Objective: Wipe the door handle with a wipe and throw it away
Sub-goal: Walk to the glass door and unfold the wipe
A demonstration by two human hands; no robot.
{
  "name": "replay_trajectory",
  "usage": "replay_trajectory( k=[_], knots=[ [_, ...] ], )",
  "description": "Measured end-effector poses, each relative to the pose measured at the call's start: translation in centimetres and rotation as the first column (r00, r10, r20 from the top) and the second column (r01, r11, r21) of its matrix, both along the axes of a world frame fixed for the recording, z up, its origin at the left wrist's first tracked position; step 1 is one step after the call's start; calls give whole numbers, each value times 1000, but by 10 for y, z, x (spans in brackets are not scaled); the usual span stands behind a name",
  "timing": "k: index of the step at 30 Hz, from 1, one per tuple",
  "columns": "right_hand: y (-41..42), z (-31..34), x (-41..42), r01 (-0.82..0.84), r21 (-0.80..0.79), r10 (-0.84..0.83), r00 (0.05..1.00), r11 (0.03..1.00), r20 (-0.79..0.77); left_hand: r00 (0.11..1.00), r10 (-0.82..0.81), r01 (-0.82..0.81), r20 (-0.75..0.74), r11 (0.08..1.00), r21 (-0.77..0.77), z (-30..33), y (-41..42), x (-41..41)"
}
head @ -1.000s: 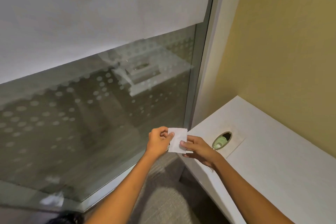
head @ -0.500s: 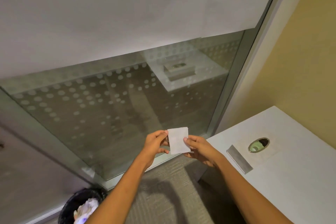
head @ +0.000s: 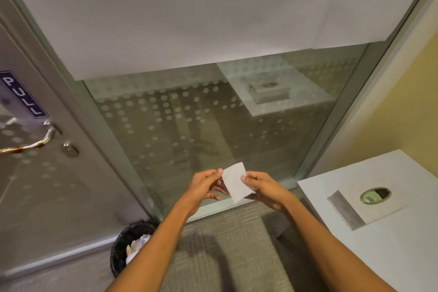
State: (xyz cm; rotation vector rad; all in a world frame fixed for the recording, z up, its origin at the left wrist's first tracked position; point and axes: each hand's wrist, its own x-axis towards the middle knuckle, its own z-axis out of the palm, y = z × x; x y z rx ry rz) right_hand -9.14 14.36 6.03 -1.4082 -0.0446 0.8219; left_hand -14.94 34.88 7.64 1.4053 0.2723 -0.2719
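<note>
A small white folded wipe (head: 234, 182) is held out in front of me at waist height. My left hand (head: 203, 186) pinches its upper left corner and my right hand (head: 263, 186) pinches its right edge. The curved metal door handle (head: 30, 142) is at the far left on a glass door, below a blue PULL sign (head: 22, 93) and beside a round lock (head: 70, 150). Both hands are well to the right of the handle. A black mesh waste bin (head: 129, 248) with crumpled white paper stands on the floor below my left forearm.
A large glass panel (head: 213, 125) with frosted dots and a lowered white blind fills the middle. A white counter (head: 379, 244) at the right has a round metal-rimmed hole (head: 375, 195) and a metal plate. Grey carpet lies below, a yellow wall at far right.
The view has swung left, so the door with its handle and the bin have come into sight. Both hands still hold the wipe, with its top tilted slightly left.
</note>
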Motion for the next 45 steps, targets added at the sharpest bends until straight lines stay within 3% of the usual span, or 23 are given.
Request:
replay_trajectory(
  k=[12,18,33,39,42,45],
  knots=[
    [58,21,3,-367,-6,367,930,930,-6,985,169,-170,14,978,118,18,39,-39],
    [83,25,5,-514,-43,514,845,857,150,958,287,-287,23,948,138,24,46,-64],
    [166,28,-33,-531,-13,474,745,848,469,851,524,-521,30,850,-84,28,85,-134],
    [220,31,-63,-282,-49,242,706,958,665,777,629,-620,17,771,-143,26,120,-156],
    [243,41,-80,-357,-4,282,731,934,621,755,655,-647,8,747,-154,25,142,-166],
    [266,44,-99,-463,-50,393,685,885,614,757,653,-644,19,750,-150,25,168,-176]
  ],
)
